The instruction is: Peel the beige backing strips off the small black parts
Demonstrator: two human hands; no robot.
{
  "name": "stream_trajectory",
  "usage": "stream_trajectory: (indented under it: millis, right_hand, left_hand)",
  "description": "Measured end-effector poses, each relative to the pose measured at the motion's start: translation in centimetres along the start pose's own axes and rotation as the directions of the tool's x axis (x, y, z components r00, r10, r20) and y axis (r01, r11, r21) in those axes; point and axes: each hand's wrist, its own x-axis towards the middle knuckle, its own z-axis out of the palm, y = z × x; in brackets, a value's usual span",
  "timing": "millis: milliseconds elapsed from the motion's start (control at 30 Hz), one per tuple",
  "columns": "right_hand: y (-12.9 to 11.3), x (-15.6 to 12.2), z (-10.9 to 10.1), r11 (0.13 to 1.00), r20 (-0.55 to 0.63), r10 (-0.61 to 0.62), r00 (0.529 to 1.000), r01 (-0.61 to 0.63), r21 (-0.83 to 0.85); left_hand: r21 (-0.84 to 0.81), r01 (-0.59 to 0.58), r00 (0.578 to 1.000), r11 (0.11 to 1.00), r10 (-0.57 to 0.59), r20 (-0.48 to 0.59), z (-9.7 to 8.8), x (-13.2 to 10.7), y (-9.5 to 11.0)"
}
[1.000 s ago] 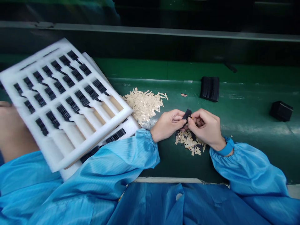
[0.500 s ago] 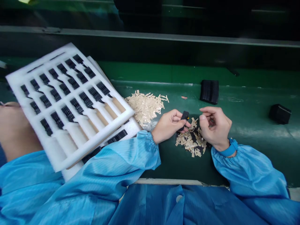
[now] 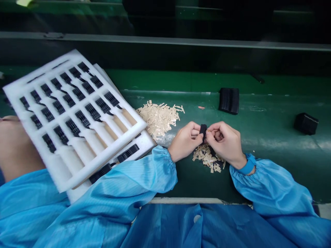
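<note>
Head view. Left hand (image 3: 184,142): thumb and fingers pinch a small black block (image 3: 203,132), which is tipped slightly from upright. Right hand (image 3: 224,142): thumb and fingertips are pressed together at the right side of this block, touching it; whatever lies between them is too small to make out. Block location: raised between the two hands, just beyond a small heap of tan strips (image 3: 210,160) on the green bench (image 3: 271,148). Darker bits show among these strips.

Right wrist wears a blue band (image 3: 247,164); both arms are in loose blue sleeves (image 3: 155,172).

Beyond the left hand, to the left: larger heap of tan strips (image 3: 160,119), near a white foam tray (image 3: 103,154). Tray sits tilted on a second foam tray (image 3: 146,140); black ribbed pieces (image 3: 93,112) fill its slots in rows.

Right of centre, well apart from each other: a ridged black stack (image 3: 229,100) and a dark chunk (image 3: 306,124). Pink scrap (image 3: 201,107) lies between the larger heap and the ridged stack. Farther back, a pale rail (image 3: 165,40) crosses the full width.
</note>
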Motion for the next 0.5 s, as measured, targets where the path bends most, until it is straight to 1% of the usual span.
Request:
stream_trajectory:
  millis: [67,167,300,400,500]
  right_hand:
    - [-0.1,-0.1,0.1,1.000,-0.007,0.007,1.000,-0.007,-0.004]
    - [-0.3,-0.3,0.3,0.999,-0.044,0.050,0.998,-0.049,0.009]
    - [-0.5,-0.4,0.5,0.994,-0.073,0.104,0.992,-0.101,0.039]
    - [-0.6,-0.5,0.6,0.994,-0.092,0.105,0.990,-0.102,0.038]
    - [-0.8,-0.4,0.6,0.995,-0.110,0.100,0.989,-0.097,0.029]
  left_hand:
    - [0.028,0.004,1.000,1.000,-0.003,-0.031,0.2,-0.1,0.0]
    - [0.037,-0.017,0.998,0.999,0.019,-0.063,0.6,-0.2,0.2]
    - [-0.028,0.015,0.997,0.999,-0.017,-0.076,1.1,-0.4,0.6]
    - [-0.096,0.040,0.997,0.995,-0.047,-0.065,1.2,-0.5,0.6]
    - [-0.126,0.048,0.997,0.991,-0.056,-0.061,1.3,-0.5,0.6]
